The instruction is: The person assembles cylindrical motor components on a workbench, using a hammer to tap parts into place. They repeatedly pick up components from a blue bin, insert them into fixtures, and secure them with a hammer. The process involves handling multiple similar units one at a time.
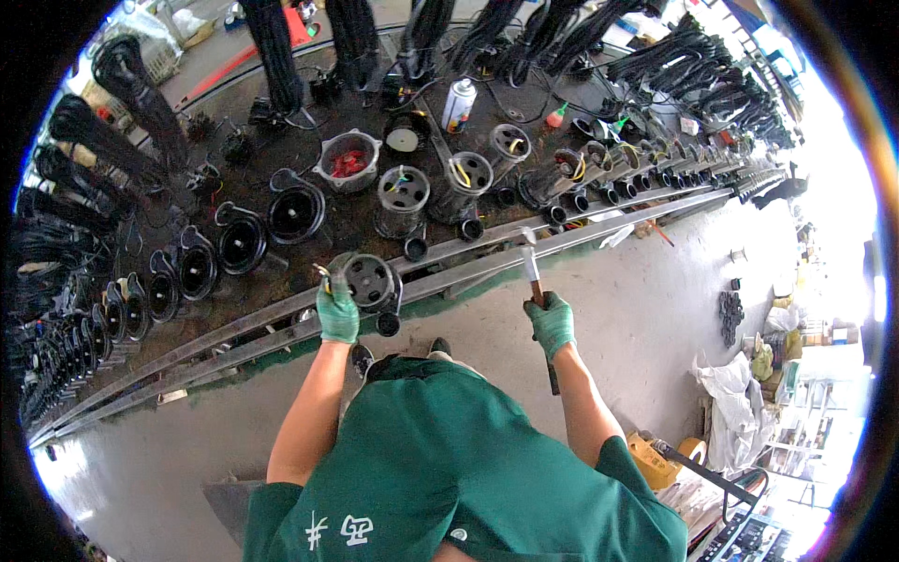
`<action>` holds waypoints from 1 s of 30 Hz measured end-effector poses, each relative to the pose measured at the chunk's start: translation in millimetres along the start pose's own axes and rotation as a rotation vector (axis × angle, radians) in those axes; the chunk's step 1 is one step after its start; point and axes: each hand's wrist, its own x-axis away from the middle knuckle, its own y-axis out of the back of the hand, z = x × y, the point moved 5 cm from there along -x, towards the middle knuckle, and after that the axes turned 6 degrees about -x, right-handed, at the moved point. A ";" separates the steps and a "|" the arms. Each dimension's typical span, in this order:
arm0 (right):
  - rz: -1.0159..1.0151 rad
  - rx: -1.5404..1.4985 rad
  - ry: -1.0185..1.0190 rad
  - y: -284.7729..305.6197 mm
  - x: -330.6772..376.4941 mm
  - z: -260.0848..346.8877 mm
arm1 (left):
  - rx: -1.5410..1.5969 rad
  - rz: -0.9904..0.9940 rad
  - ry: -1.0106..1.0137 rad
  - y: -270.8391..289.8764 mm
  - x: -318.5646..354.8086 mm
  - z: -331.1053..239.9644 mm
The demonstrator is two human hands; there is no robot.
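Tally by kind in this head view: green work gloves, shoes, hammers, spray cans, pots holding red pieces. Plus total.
Green work gloves: 2
Dark shoes: 2
Hammer: 1
Spray can: 1
Grey pot holding red pieces: 1
Total: 7

Two gloved hands (552,323), one hammer (534,269), one spray can (459,106), one metal pot (347,184), two shoes (361,360), over a dozen round housings (372,281).

We look over a smooth grey floor (637,309), its edge painted green (448,302) beneath the metal rails (459,280) of a long, dark surface (354,225). Strong white light (847,178) floods the right side — crumpled whitish sheeting (735,405) lies below it.
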 end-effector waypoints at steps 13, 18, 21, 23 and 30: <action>-0.535 0.218 -0.003 119.1 -265.4 -96.5 | 0.037 -0.024 0.125 2.3 -2.9 24.5; -0.310 0.276 0.094 74.1 -286.3 -75.4 | 0.017 -0.111 0.062 14.0 3.3 27.5; -0.244 0.140 0.239 83.0 -300.3 -112.9 | -0.054 -0.082 0.135 -0.4 -1.5 4.9; -0.486 0.265 0.375 72.9 -299.1 -128.3 | 0.047 -0.074 0.159 4.4 -0.9 24.8; 0.524 -0.330 0.035 -105.0 -115.7 -66.3 | 0.323 0.058 0.080 -3.5 22.0 27.4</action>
